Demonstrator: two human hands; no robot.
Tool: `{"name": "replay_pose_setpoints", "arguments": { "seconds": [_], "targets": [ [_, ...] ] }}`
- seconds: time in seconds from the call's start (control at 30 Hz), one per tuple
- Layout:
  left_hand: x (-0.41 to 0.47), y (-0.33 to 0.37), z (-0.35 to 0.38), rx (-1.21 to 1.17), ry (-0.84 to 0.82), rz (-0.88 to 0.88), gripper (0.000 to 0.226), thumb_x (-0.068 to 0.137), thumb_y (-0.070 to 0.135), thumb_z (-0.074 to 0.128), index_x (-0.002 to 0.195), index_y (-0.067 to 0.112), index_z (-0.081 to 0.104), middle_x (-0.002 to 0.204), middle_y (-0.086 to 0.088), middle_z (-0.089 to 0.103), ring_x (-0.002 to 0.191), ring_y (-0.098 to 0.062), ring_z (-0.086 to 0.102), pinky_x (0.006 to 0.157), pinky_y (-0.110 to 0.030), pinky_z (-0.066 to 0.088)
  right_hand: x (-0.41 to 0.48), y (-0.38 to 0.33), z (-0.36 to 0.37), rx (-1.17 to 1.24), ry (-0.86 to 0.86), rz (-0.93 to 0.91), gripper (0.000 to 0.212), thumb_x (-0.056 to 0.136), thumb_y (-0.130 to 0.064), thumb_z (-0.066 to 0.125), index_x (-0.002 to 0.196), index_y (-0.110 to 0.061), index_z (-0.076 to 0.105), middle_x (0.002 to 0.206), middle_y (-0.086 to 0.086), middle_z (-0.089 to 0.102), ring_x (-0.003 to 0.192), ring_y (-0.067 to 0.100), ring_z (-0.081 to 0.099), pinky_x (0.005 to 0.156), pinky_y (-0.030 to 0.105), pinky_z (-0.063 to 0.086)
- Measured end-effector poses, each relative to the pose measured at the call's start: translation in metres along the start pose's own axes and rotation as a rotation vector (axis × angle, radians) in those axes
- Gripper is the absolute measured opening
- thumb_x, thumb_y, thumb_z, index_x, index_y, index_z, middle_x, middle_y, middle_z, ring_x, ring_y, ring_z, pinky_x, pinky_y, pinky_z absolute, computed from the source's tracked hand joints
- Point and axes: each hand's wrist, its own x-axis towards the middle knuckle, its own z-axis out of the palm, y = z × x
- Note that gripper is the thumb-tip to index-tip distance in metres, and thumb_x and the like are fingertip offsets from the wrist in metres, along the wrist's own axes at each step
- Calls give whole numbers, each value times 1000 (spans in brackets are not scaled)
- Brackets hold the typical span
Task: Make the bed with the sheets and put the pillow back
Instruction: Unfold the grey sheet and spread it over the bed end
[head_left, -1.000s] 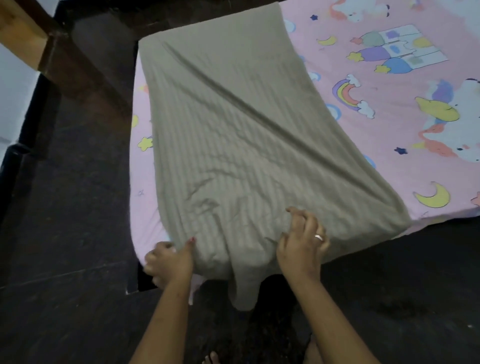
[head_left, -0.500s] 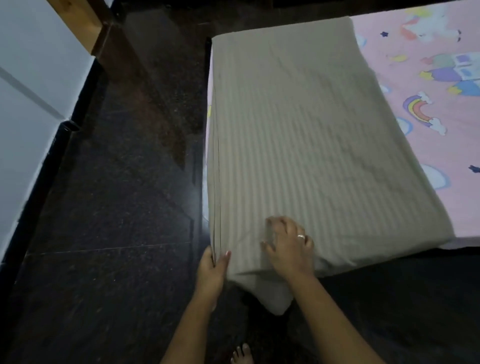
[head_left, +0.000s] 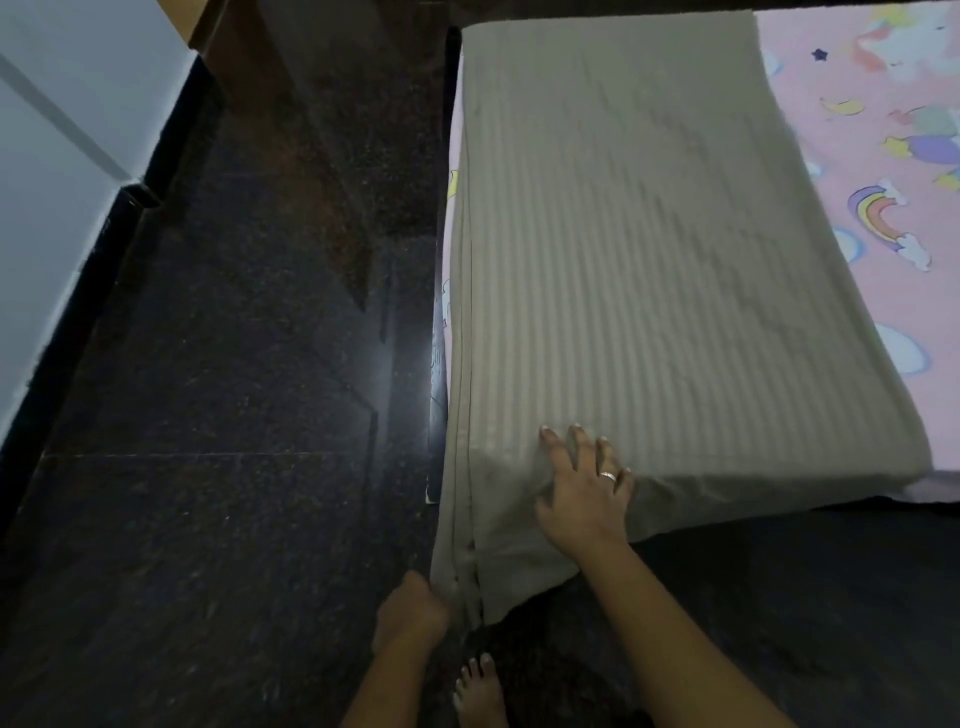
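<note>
A folded grey-beige striped sheet (head_left: 649, 260) lies along the left side of the bed, over a pink sheet (head_left: 893, 171) printed with rainbows, moons and stars. Its near corner hangs off the bed's corner. My right hand (head_left: 584, 493) lies flat on the sheet at the near edge, fingers spread, a ring on one finger. My left hand (head_left: 410, 613) is lower, at the bed's corner, and grips the hanging edge of the striped sheet. No pillow is in view.
Dark polished stone floor (head_left: 234, 415) runs left of the bed and in front of it. A pale wall with a black skirting (head_left: 62, 218) stands at far left. A wooden post (head_left: 208, 26) is at the top left. My bare foot (head_left: 480, 691) stands by the bed's corner.
The sheet went from skewed and creased to straight along the bed's left edge. My left hand dropped to the hanging corner. My right hand opened flat on the sheet.
</note>
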Motion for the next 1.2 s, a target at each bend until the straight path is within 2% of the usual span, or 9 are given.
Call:
{"name": "replay_pose_setpoints", "arguments": {
  "seconds": [0.23, 0.4, 0.53, 0.7, 0.77, 0.87, 0.93, 1.07, 1.2],
  "targets": [
    [-38, 49, -3, -216, 244, 221, 8, 90, 23, 52, 96, 25, 56, 106, -2, 65, 97, -25, 60, 71, -27, 42, 5, 56, -21, 233, 131, 86, 64, 81, -19, 58, 139, -34, 37, 146, -4, 28, 135, 22, 24, 108, 43, 25],
    [-63, 119, 14, -279, 296, 461, 6, 89, 18, 57, 94, 21, 58, 95, -4, 69, 88, -25, 62, 71, -30, 46, 14, 160, -54, 416, 311, 415, 54, 82, -9, 55, 134, -20, 47, 140, 10, 36, 128, 34, 33, 106, 43, 31],
    [-85, 184, 50, -226, 298, 596, 9, 87, 16, 57, 96, 16, 59, 94, -8, 69, 90, -29, 62, 75, -37, 50, 17, 261, -84, 555, 348, 697, 52, 88, -12, 51, 138, -16, 40, 143, 15, 29, 132, 37, 25, 108, 45, 26],
    [-95, 223, 77, -193, 263, 734, 10, 87, 16, 56, 97, 17, 57, 91, 0, 66, 88, -25, 61, 74, -35, 50, 23, 312, -106, 580, 385, 722, 57, 92, -19, 50, 145, -14, 30, 151, 7, 23, 133, 37, 22, 107, 46, 27],
    [-107, 250, 102, -161, 221, 777, 11, 88, 14, 55, 99, 17, 56, 88, 6, 63, 86, -20, 60, 72, -31, 47, 28, 340, -112, 586, 376, 748, 55, 93, -28, 53, 142, -12, 35, 149, 7, 26, 132, 37, 23, 105, 45, 30],
    [-120, 288, 130, -151, 184, 835, 10, 88, 13, 54, 96, 20, 53, 87, 8, 61, 86, -17, 61, 71, -29, 46, 40, 353, -116, 531, 351, 701, 41, 89, -41, 55, 119, -13, 55, 137, 10, 36, 126, 35, 30, 98, 43, 37],
    [-130, 313, 149, -141, 183, 867, 10, 90, 14, 54, 96, 21, 53, 87, 7, 59, 86, -18, 61, 73, -33, 49, 47, 354, -120, 481, 296, 646, 36, 92, -43, 52, 110, -12, 58, 129, 12, 43, 122, 35, 34, 95, 41, 38],
    [-148, 360, 178, -130, 194, 922, 11, 90, 16, 54, 100, 21, 54, 87, 7, 60, 85, -17, 61, 75, -40, 52, 52, 359, -126, 496, 254, 533, 22, 99, -36, 37, 95, -17, 46, 105, 12, 61, 105, 32, 52, 89, 41, 36],
    [-158, 391, 195, -7, 182, 958, 19, 88, 18, 55, 106, 20, 49, 89, 3, 63, 87, -20, 60, 75, -36, 49, 37, 383, -121, 527, 296, 514, 21, 101, -36, 33, 93, -17, 39, 94, 14, 62, 87, 35, 56, 72, 36, 38]
  ]
}}
